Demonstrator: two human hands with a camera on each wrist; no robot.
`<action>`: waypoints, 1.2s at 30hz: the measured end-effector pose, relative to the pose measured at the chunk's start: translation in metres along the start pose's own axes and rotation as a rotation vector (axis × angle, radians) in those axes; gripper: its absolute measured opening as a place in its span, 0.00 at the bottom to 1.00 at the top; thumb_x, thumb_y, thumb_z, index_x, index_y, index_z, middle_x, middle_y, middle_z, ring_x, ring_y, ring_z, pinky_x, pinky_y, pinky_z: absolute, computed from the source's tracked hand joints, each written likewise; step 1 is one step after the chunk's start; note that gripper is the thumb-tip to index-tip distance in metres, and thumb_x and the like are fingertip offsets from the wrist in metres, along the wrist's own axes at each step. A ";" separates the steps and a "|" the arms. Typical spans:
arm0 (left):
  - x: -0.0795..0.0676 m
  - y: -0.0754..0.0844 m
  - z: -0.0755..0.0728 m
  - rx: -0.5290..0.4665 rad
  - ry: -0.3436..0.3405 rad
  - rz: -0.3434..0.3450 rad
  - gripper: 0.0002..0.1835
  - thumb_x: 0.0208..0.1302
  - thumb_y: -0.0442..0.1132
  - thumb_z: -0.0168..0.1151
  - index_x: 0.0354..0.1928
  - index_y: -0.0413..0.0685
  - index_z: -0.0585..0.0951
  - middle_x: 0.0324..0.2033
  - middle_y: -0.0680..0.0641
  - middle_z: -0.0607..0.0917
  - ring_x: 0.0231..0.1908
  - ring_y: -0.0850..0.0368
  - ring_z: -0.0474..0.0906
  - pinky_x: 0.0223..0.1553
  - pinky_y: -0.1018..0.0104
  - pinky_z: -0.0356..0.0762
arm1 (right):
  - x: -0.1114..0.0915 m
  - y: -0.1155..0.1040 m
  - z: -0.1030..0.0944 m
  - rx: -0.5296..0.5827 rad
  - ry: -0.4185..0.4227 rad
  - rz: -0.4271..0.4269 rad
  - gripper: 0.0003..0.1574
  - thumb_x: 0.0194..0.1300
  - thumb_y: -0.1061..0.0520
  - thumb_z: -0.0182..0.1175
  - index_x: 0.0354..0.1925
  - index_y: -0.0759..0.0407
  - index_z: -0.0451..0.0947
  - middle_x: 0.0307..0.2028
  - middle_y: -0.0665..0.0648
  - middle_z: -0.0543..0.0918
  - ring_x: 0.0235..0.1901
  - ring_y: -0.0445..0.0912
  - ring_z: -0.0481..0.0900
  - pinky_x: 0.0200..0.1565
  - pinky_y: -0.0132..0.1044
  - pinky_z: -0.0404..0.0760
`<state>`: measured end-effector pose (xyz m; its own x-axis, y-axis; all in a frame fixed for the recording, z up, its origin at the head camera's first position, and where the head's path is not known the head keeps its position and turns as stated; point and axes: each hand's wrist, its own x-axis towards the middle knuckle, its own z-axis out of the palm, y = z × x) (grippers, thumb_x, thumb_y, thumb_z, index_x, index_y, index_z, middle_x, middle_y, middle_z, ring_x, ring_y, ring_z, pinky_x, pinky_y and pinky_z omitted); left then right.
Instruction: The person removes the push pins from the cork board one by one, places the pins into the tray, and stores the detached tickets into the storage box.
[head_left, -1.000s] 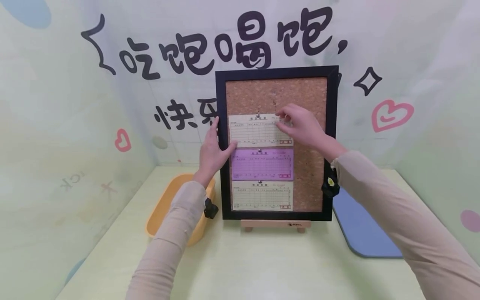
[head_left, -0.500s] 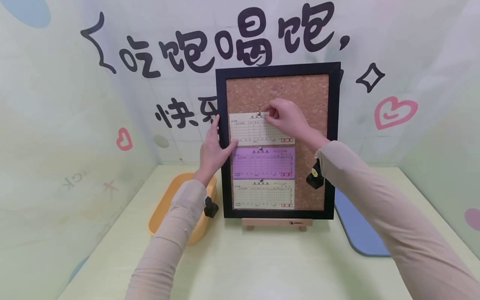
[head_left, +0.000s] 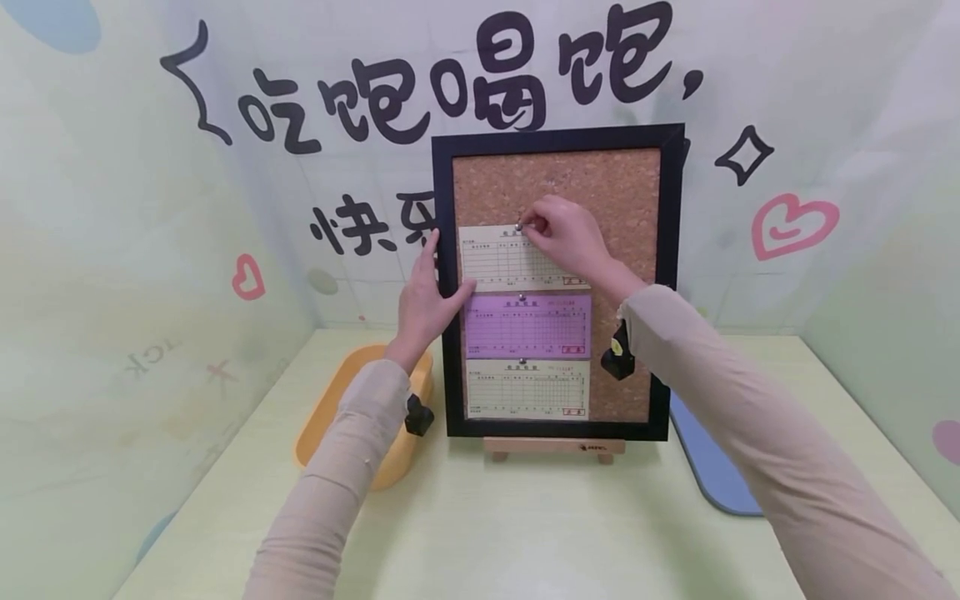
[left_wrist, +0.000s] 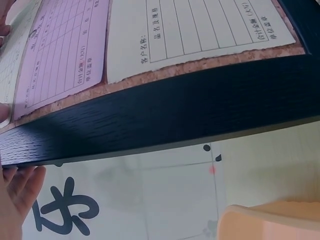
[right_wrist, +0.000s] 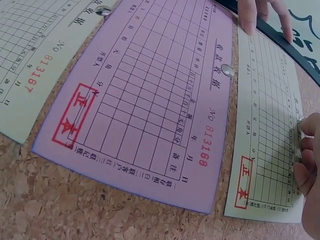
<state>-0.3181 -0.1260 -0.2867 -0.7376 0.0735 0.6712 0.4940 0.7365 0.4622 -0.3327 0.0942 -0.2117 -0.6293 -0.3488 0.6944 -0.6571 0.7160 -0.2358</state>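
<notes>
A black-framed cork board stands upright with three receipt slips pinned in a column. The top pale slip is above a purple slip and a lower pale slip. My left hand grips the board's left frame edge, thumb on the front and fingers behind. My right hand pinches with thumb and index finger at a silver thumbtack on the top slip's upper edge. In the right wrist view, fingers partly hide that tack. A similar tack holds the purple slip.
A small wooden easel supports the board on the pale table. Left of it is a yellow-orange bin, partly behind my left arm. A blue mat lies at the right, partly under my right arm. A printed wall rises behind.
My right hand has moved left along the top slip's upper edge, from its right part to the thumbtack. The left hand keeps its hold on the frame.
</notes>
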 end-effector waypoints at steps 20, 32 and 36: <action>-0.001 0.000 -0.003 0.011 -0.036 0.002 0.45 0.56 0.50 0.61 0.70 0.52 0.48 0.60 0.40 0.66 0.46 0.48 0.72 0.33 0.55 0.73 | 0.002 -0.007 0.007 -0.029 -0.022 0.075 0.06 0.61 0.61 0.56 0.37 0.60 0.78 0.31 0.56 0.76 0.31 0.46 0.72 0.33 0.38 0.71; 0.000 0.000 -0.002 0.010 -0.042 0.000 0.45 0.55 0.51 0.62 0.70 0.52 0.48 0.59 0.40 0.67 0.46 0.47 0.72 0.35 0.54 0.73 | 0.005 -0.009 -0.001 -0.049 -0.106 0.096 0.06 0.61 0.62 0.55 0.36 0.61 0.78 0.33 0.57 0.78 0.33 0.47 0.73 0.37 0.38 0.73; 0.000 -0.001 -0.002 0.013 -0.047 -0.005 0.46 0.55 0.51 0.62 0.70 0.53 0.48 0.60 0.40 0.67 0.45 0.47 0.73 0.34 0.55 0.73 | 0.010 -0.013 -0.007 -0.108 -0.188 0.080 0.08 0.60 0.63 0.53 0.38 0.62 0.77 0.35 0.57 0.78 0.35 0.47 0.74 0.39 0.39 0.73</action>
<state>-0.3174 -0.1281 -0.2856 -0.7611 0.1011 0.6407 0.4842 0.7458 0.4575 -0.3276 0.0856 -0.1968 -0.7509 -0.3875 0.5348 -0.5598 0.8031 -0.2041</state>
